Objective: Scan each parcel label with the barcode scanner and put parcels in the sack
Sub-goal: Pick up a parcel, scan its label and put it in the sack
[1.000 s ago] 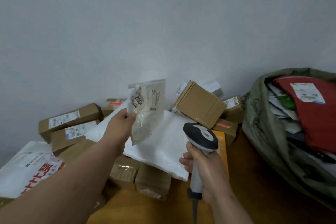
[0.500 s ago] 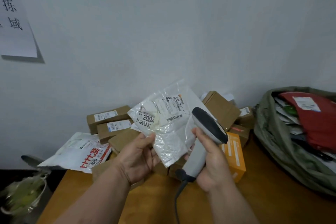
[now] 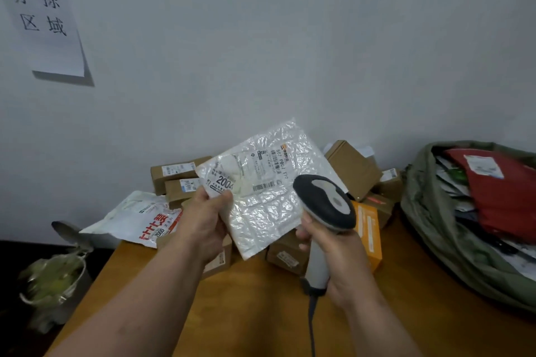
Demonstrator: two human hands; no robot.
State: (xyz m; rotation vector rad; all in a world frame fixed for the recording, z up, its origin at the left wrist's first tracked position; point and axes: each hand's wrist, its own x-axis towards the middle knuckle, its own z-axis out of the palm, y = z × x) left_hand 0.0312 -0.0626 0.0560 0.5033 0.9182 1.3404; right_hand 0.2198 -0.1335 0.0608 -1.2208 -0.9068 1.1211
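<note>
Currently, the left hand [image 3: 203, 220] is pinching the light, limp, likely slippery bubble mailer [image 3: 261, 182] by its lower-left edge, which seems the best hold, while the right hand [image 3: 333, 252] is gripping the barcode scanner [image 3: 324, 203].

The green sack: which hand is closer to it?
Right. The right hand, holding the scanner, is nearer the green sack; the left hand is further left.

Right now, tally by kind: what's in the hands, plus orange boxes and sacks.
bubble mailer, in left hand: 1
barcode scanner, in right hand: 1
orange box: 1
sack: 1
Total: 4
</note>
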